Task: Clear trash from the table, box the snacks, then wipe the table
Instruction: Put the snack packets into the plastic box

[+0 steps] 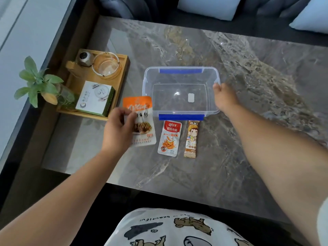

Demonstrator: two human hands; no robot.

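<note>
Three snack packets lie just before the empty box [181, 91], and we pinch the orange packet [143, 121] in our left hand [119, 128], the box up and to its right, while our right hand [224, 98] grips the box's right rim.

three snack packets [142, 119], one box [181, 91]

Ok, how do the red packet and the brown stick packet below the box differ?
The red packet is wider and pouch-shaped; the brown stick packet is narrow. The red packet pictures orange snack strips; the brown stick packet shows a cartoon child. Both lie flat on the table, untouched, outside the clear box.
</note>
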